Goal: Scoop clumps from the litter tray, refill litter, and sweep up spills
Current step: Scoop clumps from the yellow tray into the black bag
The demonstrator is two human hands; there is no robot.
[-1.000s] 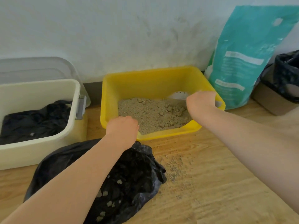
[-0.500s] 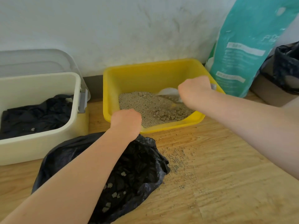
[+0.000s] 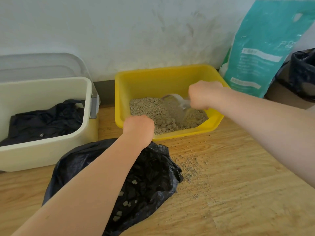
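Note:
A yellow litter tray (image 3: 163, 77) stands against the wall with grey litter (image 3: 148, 108) and a heap of clumps (image 3: 166, 124) near its front edge. My right hand (image 3: 205, 94) is closed on the handle of a clear plastic scoop (image 3: 177, 104), whose mouth digs down into the litter beside the clumps. My left hand (image 3: 139, 128) is closed over the tray's front rim, just above the edge of an open black rubbish bag (image 3: 150, 176) that holds a few clumps. Whether it also pinches the bag's edge is hidden.
A cream bin (image 3: 46, 150) lined with dark plastic stands at the left, its clear lid behind it. A teal litter bag (image 3: 265, 48) leans on the wall at right, beside a black-lined container (image 3: 303, 74). Spilled grains (image 3: 190, 169) lie on the wooden floor.
My right hand has moved with the scoop from the tray's back right corner toward the front, pushing it into the litter by the clumps. My left hand has stayed on the rim.

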